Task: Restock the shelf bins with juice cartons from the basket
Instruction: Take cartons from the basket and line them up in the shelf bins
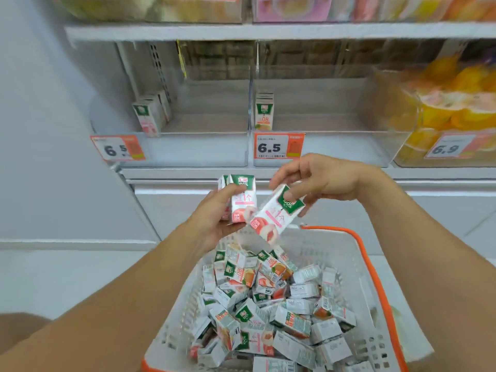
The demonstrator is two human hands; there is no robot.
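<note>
The left hand (214, 216) grips a few upright cartons (243, 200), thumb across the front one, probably collecting several so they go to the shelf together. The right hand (319, 181) pinches one more carton (276, 210) by its green top; it hangs tilted, its lower end just beside the left hand's stack, ready to join it. Both hands are above the basket (375, 277), which is full of loose cartons. The left bin (188, 149) and the middle bin (335, 149) above hold only few cartons each.
</note>
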